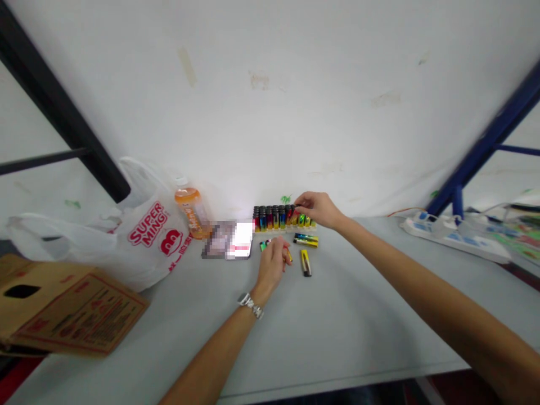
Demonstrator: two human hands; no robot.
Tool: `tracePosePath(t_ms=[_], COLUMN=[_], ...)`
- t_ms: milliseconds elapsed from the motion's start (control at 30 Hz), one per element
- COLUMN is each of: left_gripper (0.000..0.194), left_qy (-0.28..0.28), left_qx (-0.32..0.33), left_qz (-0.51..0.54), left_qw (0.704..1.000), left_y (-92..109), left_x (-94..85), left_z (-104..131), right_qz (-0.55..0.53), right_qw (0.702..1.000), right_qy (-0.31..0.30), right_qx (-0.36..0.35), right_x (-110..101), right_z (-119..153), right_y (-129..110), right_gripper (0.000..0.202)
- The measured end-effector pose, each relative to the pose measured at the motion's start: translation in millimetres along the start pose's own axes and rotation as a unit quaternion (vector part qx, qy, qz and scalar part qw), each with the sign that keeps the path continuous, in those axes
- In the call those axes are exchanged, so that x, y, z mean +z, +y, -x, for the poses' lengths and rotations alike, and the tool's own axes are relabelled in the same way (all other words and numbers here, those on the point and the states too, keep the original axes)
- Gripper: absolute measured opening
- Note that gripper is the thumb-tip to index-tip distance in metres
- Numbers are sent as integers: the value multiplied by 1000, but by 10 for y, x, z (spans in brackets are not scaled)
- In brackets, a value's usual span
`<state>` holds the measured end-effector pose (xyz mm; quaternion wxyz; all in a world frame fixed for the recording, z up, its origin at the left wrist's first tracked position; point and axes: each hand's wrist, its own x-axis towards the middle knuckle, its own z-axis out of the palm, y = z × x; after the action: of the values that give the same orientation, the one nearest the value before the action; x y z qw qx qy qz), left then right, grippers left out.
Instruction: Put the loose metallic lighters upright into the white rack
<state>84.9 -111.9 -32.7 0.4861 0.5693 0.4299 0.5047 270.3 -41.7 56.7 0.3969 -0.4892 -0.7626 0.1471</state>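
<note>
Rows of colourful lighters (275,218) with dark tops stand upright in a pale rack (276,231) against the wall. At the rack's right end, my right hand (318,208) has its fingers closed on a lighter among the standing ones; the fingers partly cover it. In front of the rack, my left hand (273,260) is curled around a yellow-orange lighter (288,256). A green and pink lighter end (264,245) shows beside its knuckles. Just right of it lie a blue-yellow pair of lighters (306,241) and a single yellow lighter (306,263).
A blurred-out flat item (217,241) lies left of the rack, beside an orange drink bottle (192,209). A white plastic bag (135,242) and a cardboard box (80,309) stand at left. A white power strip (455,239) lies at right. The wall (295,112) rises behind.
</note>
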Motion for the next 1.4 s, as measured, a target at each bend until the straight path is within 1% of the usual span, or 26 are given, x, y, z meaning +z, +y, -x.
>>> tracePosePath(t_ms=[100,200,333,467,667,900,1000,1133,1200,1267,1400], left_gripper=[58,59,59,58,58,59,60,61,61,60,59], left_qy=[-12,-12,-4,2,3,-1,-1,-3,-5,-7,-13], left_qx=[8,8,16,19,17,17,18,20,20,24,41], left_qz=[-20,-27,-39,-46,-40,-34,-38,-49,-55,-63,-78], left_qw=[1000,1000,999,999,999,999,999,999,998,998,996], left_y=[-22,-29,-29,-25,-9,-29,-42,-61,-75,-92,-125], left_x=[6,-2,-16,-20,-27,-32,-34,-34,-32,-30,-29], left_z=[1,-14,-37,-39,-37,-42,-47,-53,-57,-61,-73], right_qz=[78,132,156,169,188,210,262,340,353,359,368], right_qw=[996,986,977,972,969,966,955,933,930,929,926], right_qy=[-42,-92,-142,-157,-146,-148,-132,-84,-63,-55,-61], right_qx=[-24,-39,-43,-51,-69,-36,-40,-81,-81,-71,-62], right_x=[70,176,268,292,272,275,279,310,339,370,398], right_z=[-152,-233,-298,-343,-361,-342,-265,-109,-34,29,141], right_y=[125,176,209,254,220,222,191,127,113,112,116], right_gripper=[13,15,14,16,18,22,22,23,26,29,40])
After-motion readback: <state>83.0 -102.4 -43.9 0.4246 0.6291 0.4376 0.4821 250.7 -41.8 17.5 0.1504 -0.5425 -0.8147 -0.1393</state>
